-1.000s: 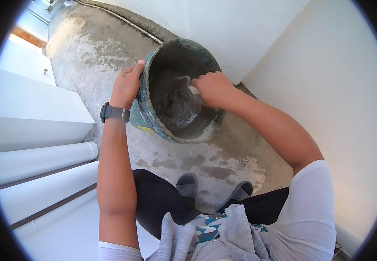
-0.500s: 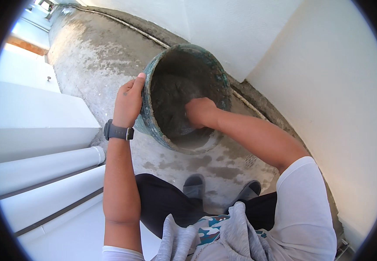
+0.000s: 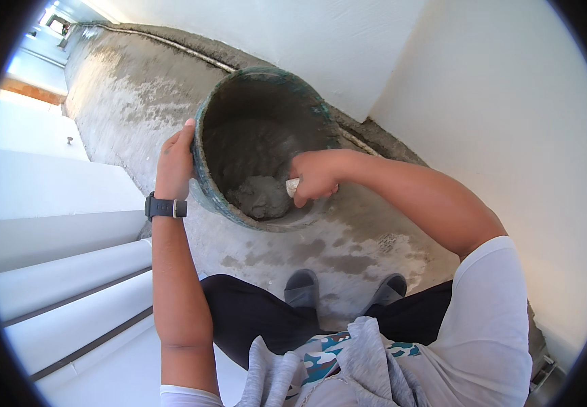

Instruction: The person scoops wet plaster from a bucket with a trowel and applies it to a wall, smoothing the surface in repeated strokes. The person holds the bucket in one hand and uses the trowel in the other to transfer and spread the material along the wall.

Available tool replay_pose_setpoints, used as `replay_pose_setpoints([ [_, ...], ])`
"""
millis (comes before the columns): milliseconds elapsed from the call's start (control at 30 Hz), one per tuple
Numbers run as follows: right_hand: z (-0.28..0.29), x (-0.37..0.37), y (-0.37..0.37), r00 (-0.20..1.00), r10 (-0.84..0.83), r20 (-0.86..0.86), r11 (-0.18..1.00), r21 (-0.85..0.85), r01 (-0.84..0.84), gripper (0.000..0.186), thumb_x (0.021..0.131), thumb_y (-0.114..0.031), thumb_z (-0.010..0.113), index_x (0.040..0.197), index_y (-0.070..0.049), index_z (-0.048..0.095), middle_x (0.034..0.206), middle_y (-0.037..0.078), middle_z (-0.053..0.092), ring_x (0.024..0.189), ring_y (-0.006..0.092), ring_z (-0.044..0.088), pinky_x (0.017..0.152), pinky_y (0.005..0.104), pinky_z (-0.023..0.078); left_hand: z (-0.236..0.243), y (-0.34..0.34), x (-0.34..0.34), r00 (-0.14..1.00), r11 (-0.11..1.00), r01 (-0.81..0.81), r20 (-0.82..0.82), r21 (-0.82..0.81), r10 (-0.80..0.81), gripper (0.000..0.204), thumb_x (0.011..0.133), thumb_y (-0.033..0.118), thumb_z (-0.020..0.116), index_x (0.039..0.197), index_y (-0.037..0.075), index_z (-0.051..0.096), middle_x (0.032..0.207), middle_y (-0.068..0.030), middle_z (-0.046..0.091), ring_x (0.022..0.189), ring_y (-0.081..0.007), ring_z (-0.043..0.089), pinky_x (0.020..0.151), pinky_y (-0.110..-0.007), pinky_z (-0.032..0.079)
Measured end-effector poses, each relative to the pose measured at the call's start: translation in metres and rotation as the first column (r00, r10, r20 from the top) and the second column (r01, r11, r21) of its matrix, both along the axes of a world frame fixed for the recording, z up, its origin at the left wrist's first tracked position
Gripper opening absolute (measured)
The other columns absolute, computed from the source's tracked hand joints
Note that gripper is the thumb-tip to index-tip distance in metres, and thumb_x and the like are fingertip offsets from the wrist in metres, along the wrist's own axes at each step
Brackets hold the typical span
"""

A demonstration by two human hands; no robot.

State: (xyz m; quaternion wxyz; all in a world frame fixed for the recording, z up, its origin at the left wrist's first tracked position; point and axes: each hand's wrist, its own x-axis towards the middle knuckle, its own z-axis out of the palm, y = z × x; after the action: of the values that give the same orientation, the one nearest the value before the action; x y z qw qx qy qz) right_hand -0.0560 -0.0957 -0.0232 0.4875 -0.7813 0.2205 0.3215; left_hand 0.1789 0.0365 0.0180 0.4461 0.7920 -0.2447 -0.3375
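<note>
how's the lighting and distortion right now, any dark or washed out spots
Head view: black fisheye rim curves down both sides; head view: shadow darkens the inside of the green bucket, dulling the grey mortar; head view: bright patch on the far concrete floor, upper left.

Blue-green bucket [image 3: 211, 186], grey mix [image 3: 263, 193], black watch [image 3: 165, 207], black trousers [image 3: 249, 312], teal-and-white camouflage cloth [image 3: 324, 361]

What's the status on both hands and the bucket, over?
Left hand holding the bucket at its rim. Right hand gripping a pale handle at the bucket's mouth. Wet grey mix inside. No obstruction seen.
</note>
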Motion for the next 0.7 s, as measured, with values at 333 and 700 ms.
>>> replay_pose_setpoints([
  [333, 0.031, -0.107, -0.049, 0.972, -0.236, 0.021, 0.963, -0.126, 0.236, 0.035, 0.079, -0.035, 0.078, 0.085, -0.001, 0.07, 0.07, 0.005, 0.062, 0.056, 0.0151, 0.058, 0.05, 0.0324, 0.048, -0.009, -0.011, -0.008, 0.997, 0.999, -0.026, 0.067, -0.045, 0.029, 0.049, 0.101, 0.048, 0.056, 0.094, 0.002, 0.073, 0.068, 0.0041, 0.058, 0.053, -0.0066, 0.046, 0.048, -0.025, 0.032],
  [700, -0.066, -0.261, -0.071, 0.732, -0.68, 0.044, 0.71, -0.206, 0.673, 0.039, 0.087, -0.037, 0.071, 0.079, 0.001, 0.07, 0.069, 0.011, 0.067, 0.057, 0.0229, 0.064, 0.054, 0.0373, 0.052, -0.014, -0.012, 0.015, 0.996, 0.989, 0.038, -0.069, -0.145, -0.049, 0.052, 0.104, 0.044, 0.056, 0.121, -0.004, 0.069, 0.112, -0.0066, 0.071, 0.093, -0.0112, 0.063, 0.081, -0.025, 0.049],
])
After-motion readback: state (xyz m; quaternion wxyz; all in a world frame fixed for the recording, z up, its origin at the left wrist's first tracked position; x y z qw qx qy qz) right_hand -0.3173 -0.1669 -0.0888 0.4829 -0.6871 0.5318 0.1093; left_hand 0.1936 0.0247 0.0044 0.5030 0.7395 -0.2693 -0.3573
